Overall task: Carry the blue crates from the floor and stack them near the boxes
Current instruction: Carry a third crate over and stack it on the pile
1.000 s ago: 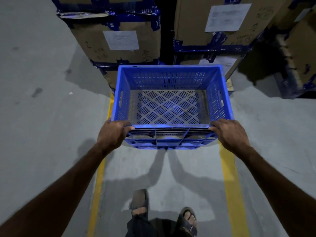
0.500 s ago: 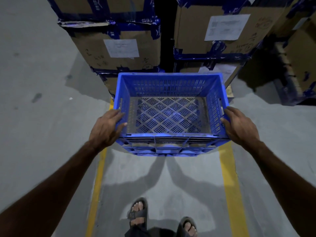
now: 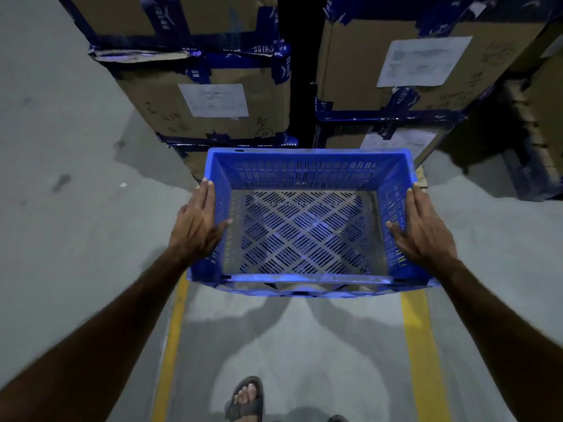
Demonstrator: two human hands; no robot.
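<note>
Crate: I see the blue crate (image 3: 304,220) near the cardboard boxes (image 3: 213,99).
Grip: my left hand (image 3: 195,226) and right hand (image 3: 423,229) press flat on its side walls.

left hand (image 3: 198,226) gripping blue crate (image 3: 304,233) left rim | right hand (image 3: 422,229) gripping right rim | cardboard boxes (image 3: 213,102) standing just beyond

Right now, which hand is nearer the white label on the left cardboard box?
Left. The left hand is just below the label; the right hand is across the blue crate.
</note>
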